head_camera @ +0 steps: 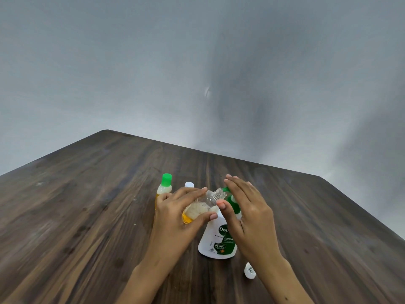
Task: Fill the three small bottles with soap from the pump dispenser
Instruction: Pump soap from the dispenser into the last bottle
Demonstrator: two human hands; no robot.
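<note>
A small clear bottle (pixel 202 207), uncapped and partly filled with yellow soap and foam, is gripped in the left hand (pixel 175 216), fingers curled over its far side and thumb on its near side. It is held tilted, its long axis running from lower left to upper right, so that the open neck is brought just beside the green spout (pixel 225 189) of the pump dispenser (pixel 215 240). The right hand (pixel 245 207) is laid over the pump head with fingers straight and nothing grasped; it is the nearer hand for the next press. Whether the neck sits squarely under the spout cannot be told, since the right hand's fingers cover part of it; that alignment is judged to decide whether soap lands inside.

To the far left, a green-capped bottle (pixel 164 189) stands on the desk (pixel 87 205), partly hidden behind the left hand, and a white-capped bottle (pixel 189 184) shows just beside it. A loose white cap (pixel 249 270) lies near right, clear of the hands.
</note>
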